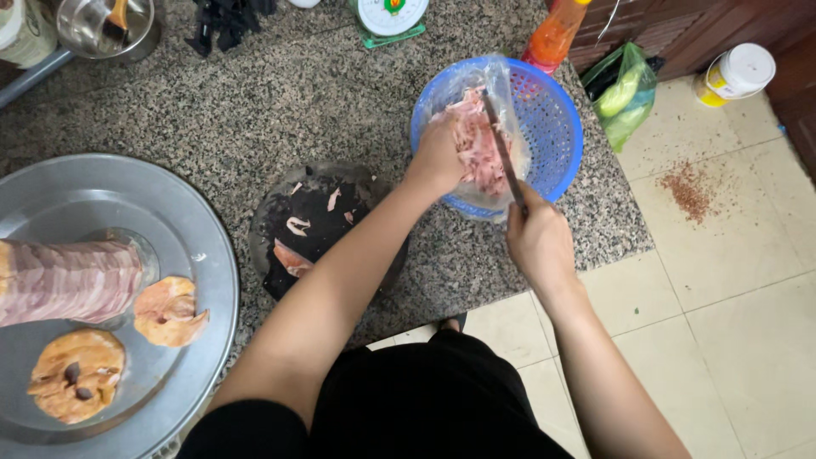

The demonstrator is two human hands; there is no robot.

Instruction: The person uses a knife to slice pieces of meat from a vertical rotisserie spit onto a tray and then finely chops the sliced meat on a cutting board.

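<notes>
I see my left hand (438, 157) gripping a clear plastic bag (501, 93) of pink sliced meat (476, 140), fingers curled around its near edge, holding it over the blue plastic colander (557, 127) that sits at the corner of the granite surface (280, 93). My right hand (537, 242) is closed around the handle of a knife (503, 153), whose blade runs up into the bag, alongside the meat.

The risks I judge from here: the blade lies close to my left fingers, so a slip on the slick bag could nick them. The bag is thin, and the edge could slit it and let meat fall outside the colander. The colander stands near the surface's edge with tiled floor (731, 280) below, so a hard scrape could push it off. The dark chopping board (319, 225) just beside my left forearm carries meat scraps that my arm could brush away. The steel tray (183, 225) with fish steaks (168, 310) lies well apart, out of harm.
</notes>
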